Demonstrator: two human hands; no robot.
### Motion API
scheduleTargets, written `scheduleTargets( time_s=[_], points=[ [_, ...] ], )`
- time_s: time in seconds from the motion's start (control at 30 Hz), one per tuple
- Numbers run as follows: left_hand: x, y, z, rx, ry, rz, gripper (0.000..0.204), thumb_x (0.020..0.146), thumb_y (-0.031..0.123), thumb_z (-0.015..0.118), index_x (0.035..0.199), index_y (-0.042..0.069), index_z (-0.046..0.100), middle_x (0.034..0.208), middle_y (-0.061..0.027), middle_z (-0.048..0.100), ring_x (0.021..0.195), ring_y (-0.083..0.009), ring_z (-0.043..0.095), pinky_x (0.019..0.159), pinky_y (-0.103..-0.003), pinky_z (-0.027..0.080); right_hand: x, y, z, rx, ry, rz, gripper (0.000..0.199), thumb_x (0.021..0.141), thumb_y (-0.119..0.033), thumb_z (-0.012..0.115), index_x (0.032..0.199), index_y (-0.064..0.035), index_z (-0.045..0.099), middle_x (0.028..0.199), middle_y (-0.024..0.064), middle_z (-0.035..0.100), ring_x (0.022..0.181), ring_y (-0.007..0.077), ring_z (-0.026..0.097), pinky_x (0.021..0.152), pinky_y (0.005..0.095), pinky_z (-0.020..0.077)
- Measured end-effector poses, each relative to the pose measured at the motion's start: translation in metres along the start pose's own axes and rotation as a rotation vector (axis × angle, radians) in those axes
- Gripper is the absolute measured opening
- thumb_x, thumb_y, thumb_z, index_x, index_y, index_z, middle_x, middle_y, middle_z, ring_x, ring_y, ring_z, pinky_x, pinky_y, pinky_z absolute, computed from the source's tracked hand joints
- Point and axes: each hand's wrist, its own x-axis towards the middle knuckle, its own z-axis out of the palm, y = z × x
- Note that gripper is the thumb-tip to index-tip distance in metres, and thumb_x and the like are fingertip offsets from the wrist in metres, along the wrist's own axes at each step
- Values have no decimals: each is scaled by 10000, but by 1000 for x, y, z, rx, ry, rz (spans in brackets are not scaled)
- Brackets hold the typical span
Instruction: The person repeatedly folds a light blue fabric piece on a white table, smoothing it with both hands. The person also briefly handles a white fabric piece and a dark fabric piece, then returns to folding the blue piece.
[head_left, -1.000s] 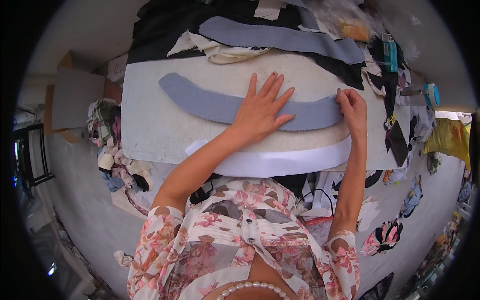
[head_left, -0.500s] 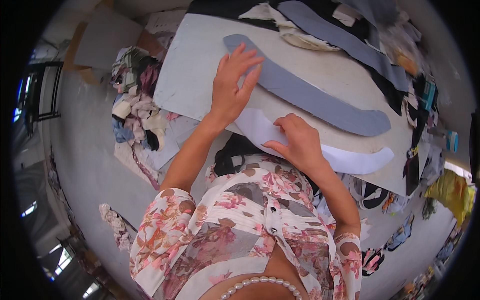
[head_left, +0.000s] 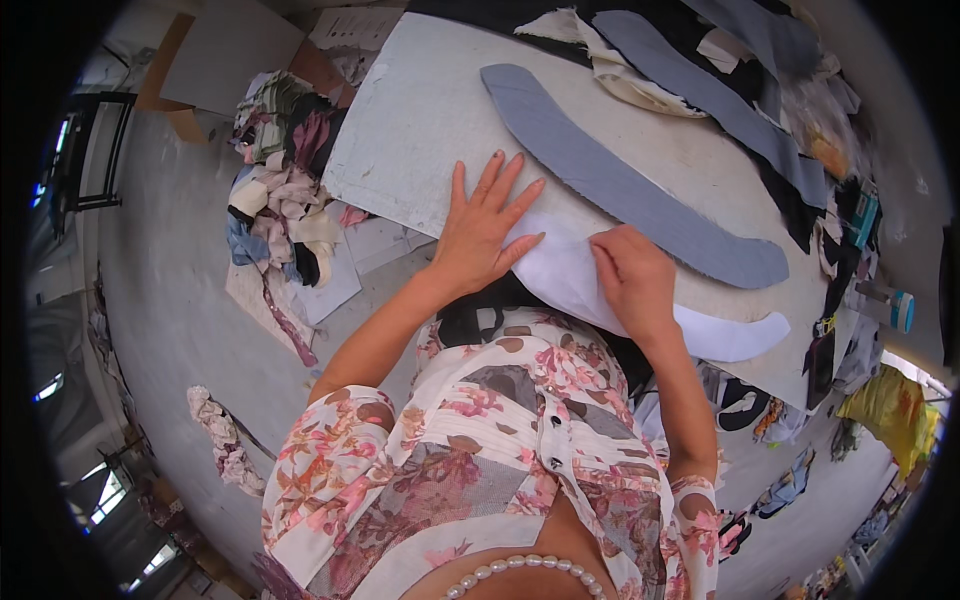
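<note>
A curved white strip (head_left: 562,262) lies along the near edge of the pale work board (head_left: 420,110). My left hand (head_left: 482,232) is spread flat, its thumb on the strip's left end and its fingers on the bare board. Over the middle of the strip, my right hand (head_left: 638,280) is closed, thumb and fingertips pressed together near the strip's upper edge; whatever they pinch is hidden. Just beyond both hands rests a curved grey-blue fabric piece (head_left: 640,185), with slightly frayed edges, touched by neither hand.
Another grey-blue piece (head_left: 700,95) lies on black cloth at the far right, beside cream fabric (head_left: 640,82). Fabric scraps (head_left: 285,205) are heaped left of the board. A dark narrow object (head_left: 820,368) sits at the right edge, near a yellow bag (head_left: 893,415).
My left hand has come down from above the grey-blue piece onto the white strip's left end and the board. My right hand's fingers have drawn together, and the view has shifted slightly.
</note>
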Motion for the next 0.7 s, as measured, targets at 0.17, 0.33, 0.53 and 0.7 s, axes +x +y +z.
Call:
scheduleTargets(
  time_s=[0.17, 0.33, 0.53, 0.7],
  points=[
    [1, 0, 1, -23, 19, -16, 622, 873, 371, 647, 1413, 118, 469, 1536, -165, 301, 1452, -351, 206, 1140, -623, 87, -3, 12, -25, 82, 154, 84, 75, 833, -12, 652, 908, -14, 662, 822, 116, 645, 716, 288, 626, 630, 338, 489],
    [-5, 30, -21, -485, 84, -183, 556, 901, 393, 636, 1345, 80, 516, 1375, -182, 507, 1257, -340, 501, 1017, -508, 400, -3, 9, -43, 104, 287, 36, 130, 800, 42, 669, 920, -9, 671, 800, 112, 638, 693, 259, 618, 608, 324, 481],
    [13, 98, -23, -1895, -560, -678, 433, 961, 388, 599, 1196, 24, 580, 1061, -133, 656, 928, -240, 658, 797, -329, 534, -10, 1, -54, -9, 313, -158, 190, 761, 52, 696, 924, -46, 703, 785, 101, 637, 683, 273, 612, 583, 332, 477],
    [40, 94, -15, -1579, -115, -458, 297, 927, 235, 675, 1129, 23, 622, 999, -52, 679, 837, -119, 639, 741, -254, 509, -14, 9, -67, 500, 159, -60, 451, 798, -271, 752, 1190, -88, 630, 1147, 140, 612, 999, 289, 620, 830, 349, 500]
  ],
)
